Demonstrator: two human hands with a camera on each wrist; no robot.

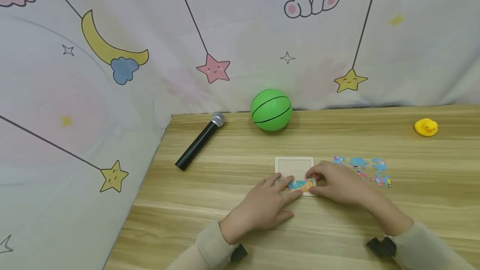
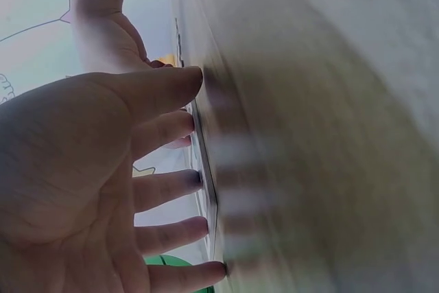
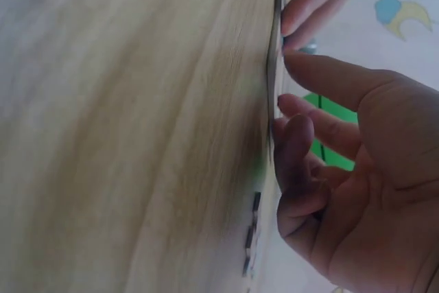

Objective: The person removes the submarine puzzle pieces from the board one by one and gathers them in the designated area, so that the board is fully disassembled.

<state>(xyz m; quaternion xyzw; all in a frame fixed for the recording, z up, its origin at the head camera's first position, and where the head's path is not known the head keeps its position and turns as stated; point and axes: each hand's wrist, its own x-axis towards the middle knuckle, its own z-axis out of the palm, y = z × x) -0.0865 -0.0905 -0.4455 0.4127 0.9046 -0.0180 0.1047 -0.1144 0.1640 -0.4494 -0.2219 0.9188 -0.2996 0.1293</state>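
Note:
A shallow square puzzle board lies on the table with blue and orange puzzle pieces along its near side. My left hand rests on its lower left with fingers spread and fairly straight; in the left wrist view the fingertips meet the board's edge. At the board's right side, my right hand holds a puzzle piece at the lower right corner between thumb and index finger, mostly hidden by the hand. In the right wrist view its other fingers are curled.
Several loose puzzle pieces lie right of the board, partly behind my right hand. A black microphone lies at the left, a green ball stands by the back curtain, and a yellow rubber duck sits at the far right.

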